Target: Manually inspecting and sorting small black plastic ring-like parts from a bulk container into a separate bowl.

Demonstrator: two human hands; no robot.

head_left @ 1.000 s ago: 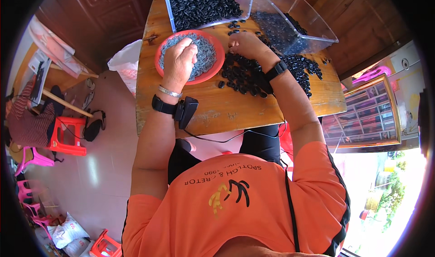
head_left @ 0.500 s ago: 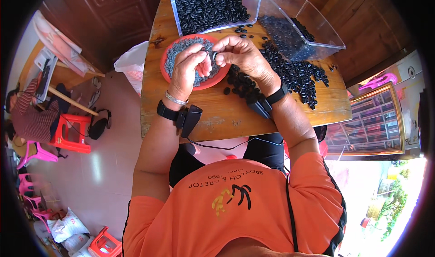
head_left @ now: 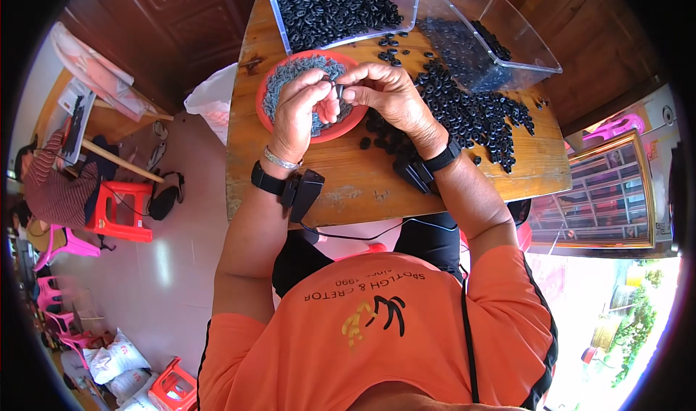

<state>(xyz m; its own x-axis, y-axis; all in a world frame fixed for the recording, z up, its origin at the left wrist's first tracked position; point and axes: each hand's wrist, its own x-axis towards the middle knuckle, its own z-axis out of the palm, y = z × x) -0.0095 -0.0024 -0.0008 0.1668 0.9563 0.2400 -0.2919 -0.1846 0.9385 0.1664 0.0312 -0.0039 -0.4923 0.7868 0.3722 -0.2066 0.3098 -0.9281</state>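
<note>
Over a red bowl (head_left: 358, 118) of small grey pieces (head_left: 291, 74), my two hands meet at the fingertips. My right hand (head_left: 395, 98) pinches a small black oval piece (head_left: 339, 90) between thumb and forefinger. Curled and closed, my left hand (head_left: 299, 110) has its thumb and forefinger against the near side of that piece; anything else in its fingers is too small to make out. Under and beside my right wrist, many loose black oval pieces (head_left: 475, 114) are spread on the wooden table (head_left: 341, 193).
A clear plastic bin (head_left: 283, 30) full of black pieces stands tilted behind the bowl. Another clear bin (head_left: 525, 69), partly filled, lies at the back right. A white bag (head_left: 210, 99) hangs left of the table. Another person (head_left: 61, 183) sits at far left by a red stool (head_left: 119, 212).
My right fingers have brought the black piece slightly closer to my left fingertips. The whole view has shifted a little; my arms otherwise keep their pose.
</note>
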